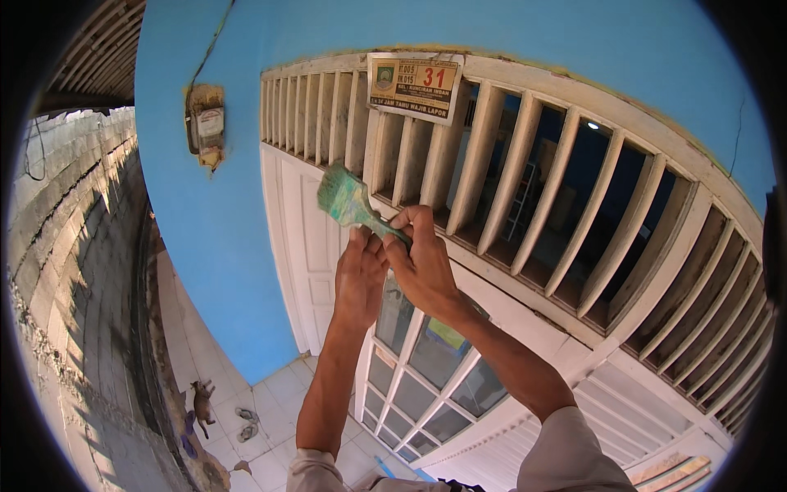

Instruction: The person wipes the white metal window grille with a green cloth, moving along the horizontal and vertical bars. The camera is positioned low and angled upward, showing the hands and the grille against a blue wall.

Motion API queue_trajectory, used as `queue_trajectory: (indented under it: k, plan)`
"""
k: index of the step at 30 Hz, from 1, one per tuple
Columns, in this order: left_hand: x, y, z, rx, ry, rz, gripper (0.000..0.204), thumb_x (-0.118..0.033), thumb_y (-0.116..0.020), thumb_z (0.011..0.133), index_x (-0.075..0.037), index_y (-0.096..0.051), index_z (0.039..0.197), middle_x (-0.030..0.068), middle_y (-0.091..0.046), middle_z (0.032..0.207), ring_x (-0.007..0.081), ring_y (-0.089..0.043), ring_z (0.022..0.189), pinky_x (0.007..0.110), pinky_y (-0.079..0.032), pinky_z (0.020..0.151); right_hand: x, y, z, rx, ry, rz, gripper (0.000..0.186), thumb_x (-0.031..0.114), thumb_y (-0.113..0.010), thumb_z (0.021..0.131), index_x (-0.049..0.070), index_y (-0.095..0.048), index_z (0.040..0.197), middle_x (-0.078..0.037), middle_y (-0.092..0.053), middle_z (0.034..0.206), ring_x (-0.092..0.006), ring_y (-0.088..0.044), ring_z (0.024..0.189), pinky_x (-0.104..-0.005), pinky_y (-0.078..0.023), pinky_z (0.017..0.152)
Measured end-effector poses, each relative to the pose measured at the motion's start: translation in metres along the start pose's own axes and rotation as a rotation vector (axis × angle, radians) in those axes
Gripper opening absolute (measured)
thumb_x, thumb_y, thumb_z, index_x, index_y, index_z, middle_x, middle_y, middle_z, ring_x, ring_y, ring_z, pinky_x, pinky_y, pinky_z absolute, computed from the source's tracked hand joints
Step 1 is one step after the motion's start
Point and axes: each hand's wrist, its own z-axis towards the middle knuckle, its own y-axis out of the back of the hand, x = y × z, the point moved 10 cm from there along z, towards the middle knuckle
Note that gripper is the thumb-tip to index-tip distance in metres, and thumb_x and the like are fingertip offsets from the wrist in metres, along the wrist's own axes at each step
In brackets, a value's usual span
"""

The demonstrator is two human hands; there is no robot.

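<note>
A wide paintbrush (348,203) with green-smeared bristles and handle is held up in front of the white slatted vent (492,189). My right hand (424,266) grips the end of its handle between thumb and curled fingers. Just below the ferrule, my left hand (361,279) has its fingers closed against the handle; part of that grip is hidden. The bristles point up and left, near the lower edge of the vent frame. Whether they touch the wood I cannot tell.
A sign plate (414,86) is fixed over the slats. The blue wall (205,271) carries an electric meter (207,125). Below are a white door (303,221), glazed panels (426,361), sandals (246,424) and a cat (202,405) on the tiles. A block wall (74,271) rises at left.
</note>
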Motion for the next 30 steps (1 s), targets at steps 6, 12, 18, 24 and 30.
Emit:
queue_trajectory:
  k: [6, 12, 18, 24, 30]
  plan:
    - [-0.055, -0.083, 0.103, -0.041, -0.343, 0.659, 0.032, -0.034, -0.053, 0.105, -0.005, -0.051, 0.094, 0.0033, -0.052, 0.081, 0.0095, -0.048, 0.06, 0.026, -0.046, 0.051, 0.032, 0.101, -0.001, -0.139, 0.221, -0.556, 0.02, 0.01, -0.061, 0.091, 0.003, -0.053, 0.108, -0.017, -0.061, 0.116, -0.0396, -0.063, 0.104, -0.0491, -0.048, 0.088]
    - [-0.12, -0.186, 0.179, 0.263, -1.043, 1.648, 0.033, -0.029, -0.051, 0.104, 0.001, -0.053, 0.115, 0.016, -0.06, 0.093, 0.0389, -0.06, 0.084, 0.045, -0.05, 0.075, 0.041, 0.224, -0.042, -0.677, 0.377, -1.096, 0.03, 0.006, -0.061, 0.09, 0.006, -0.058, 0.119, -0.016, -0.05, 0.138, -0.0404, -0.041, 0.135, -0.0528, -0.033, 0.109]
    - [-0.11, -0.184, 0.247, 0.233, -1.237, 1.995, 0.026, -0.02, -0.059, 0.096, -0.005, -0.058, 0.118, 0.013, -0.067, 0.106, 0.0321, -0.065, 0.099, 0.043, -0.051, 0.088, -0.011, 0.222, -0.048, -0.611, 0.25, -1.125, 0.048, -0.003, -0.058, 0.087, 0.004, -0.048, 0.133, -0.018, -0.031, 0.156, -0.042, -0.03, 0.144, -0.0546, -0.031, 0.114]
    - [-0.155, -0.084, 0.312, -0.362, -1.023, 2.388, 0.02, -0.016, -0.063, 0.091, -0.008, -0.061, 0.11, 0.0101, -0.069, 0.098, 0.0274, -0.069, 0.092, 0.042, -0.053, 0.082, -0.031, 0.223, -0.043, -0.636, 0.243, -1.16, 0.052, -0.014, -0.049, 0.083, -0.001, -0.049, 0.133, -0.019, -0.03, 0.157, -0.0433, -0.03, 0.144, -0.0542, -0.034, 0.116]
    - [-0.164, -0.117, 0.268, -0.204, -1.183, 2.084, 0.02, -0.023, -0.061, 0.095, -0.006, -0.059, 0.105, 0.0093, -0.069, 0.095, 0.0283, -0.069, 0.09, 0.043, -0.053, 0.079, -0.033, 0.225, -0.047, -0.65, 0.268, -1.166, 0.052, -0.015, -0.045, 0.083, -0.002, -0.05, 0.133, -0.019, -0.03, 0.157, -0.0435, -0.031, 0.144, -0.0535, -0.035, 0.115]
